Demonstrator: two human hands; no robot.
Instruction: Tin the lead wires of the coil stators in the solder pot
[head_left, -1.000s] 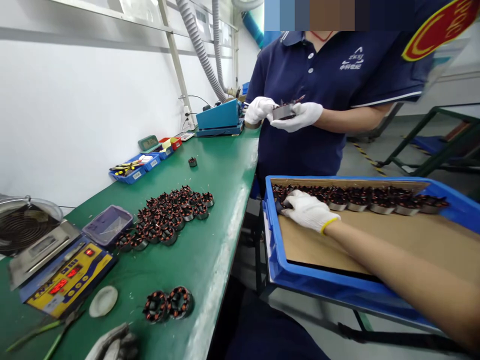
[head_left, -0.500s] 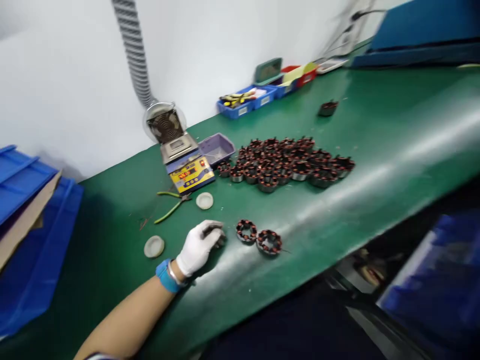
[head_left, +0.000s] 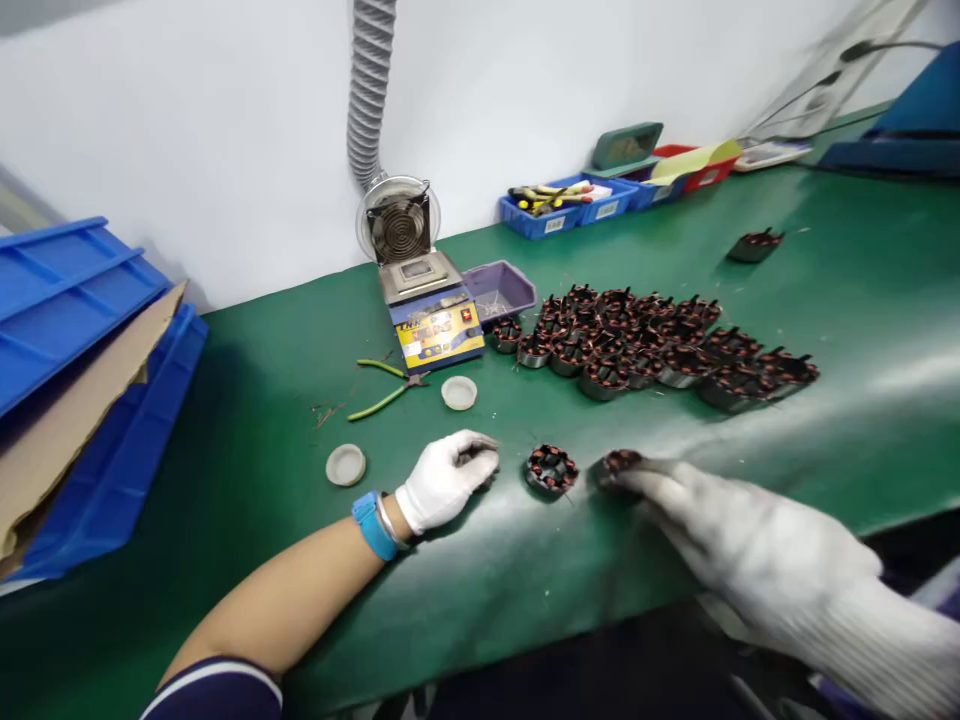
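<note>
My left hand (head_left: 447,478), in a white glove with a blue wristband, rests on the green bench (head_left: 247,380) with its fingers curled around something dark that I cannot make out. Just right of it lies a copper-wound stator (head_left: 550,470). My gloved right hand (head_left: 739,545) reaches in from the right, blurred, its fingertips on a second stator (head_left: 619,464). Behind them sits a heap of several stators (head_left: 652,345).
A soldering station (head_left: 436,328) with a small fan (head_left: 399,226) stands at the back, a purple tray (head_left: 501,288) beside it. Green-handled cutters (head_left: 386,392) and two white caps (head_left: 346,464) lie nearby. Blue crates with cardboard (head_left: 71,400) sit left; blue tool bins (head_left: 559,205) far back.
The view swung left from a co-worker and a blue crate to the bench. My right hand left the crate and now reaches to a stator. My left hand stayed put.
</note>
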